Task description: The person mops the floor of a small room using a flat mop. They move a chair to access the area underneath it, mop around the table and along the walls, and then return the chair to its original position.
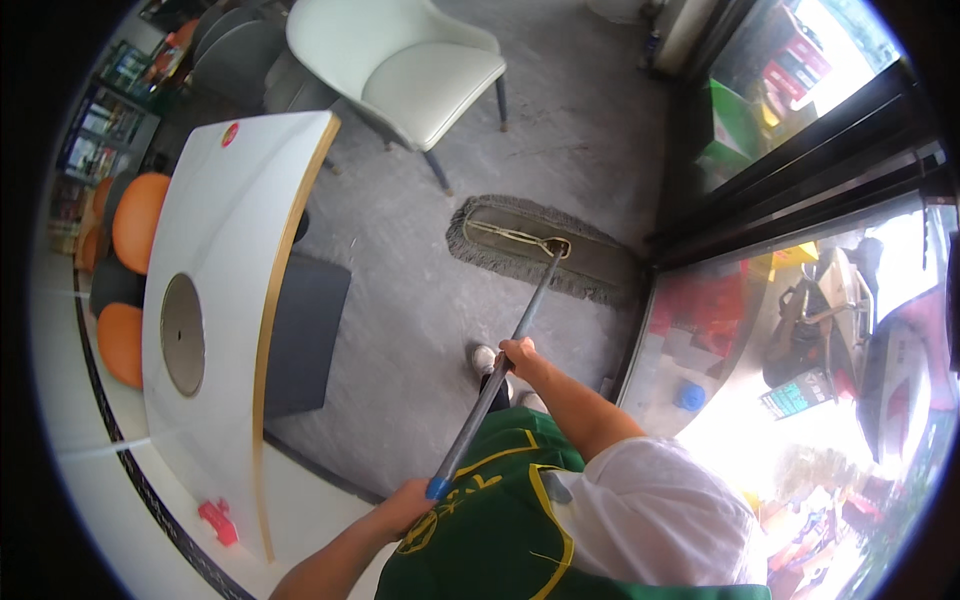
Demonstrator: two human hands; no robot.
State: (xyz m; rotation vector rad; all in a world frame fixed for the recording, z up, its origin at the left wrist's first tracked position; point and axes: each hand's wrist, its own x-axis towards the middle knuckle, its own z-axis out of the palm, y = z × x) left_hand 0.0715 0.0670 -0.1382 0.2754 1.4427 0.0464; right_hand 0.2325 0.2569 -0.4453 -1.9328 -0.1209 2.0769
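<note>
A long metal mop handle (487,397) slants from my waist down to a wide grey dust mop head (525,240), which lies flat on the grey floor (405,345). My left hand (409,506) grips the upper end of the handle, beside its blue end piece (436,489). Farther down the pole, my right hand (517,356) is closed around it. The right end of the mop head reaches the black frame at the foot of the glass front. I wear a green apron (465,547) with yellow trim.
On the left stands a white table (225,195) with a round inset plate and a dark base. A pale chair (420,90) is beyond the mop head. Orange-backed chairs (141,223) line the table's far side. Black-framed glass (697,322) runs along the right.
</note>
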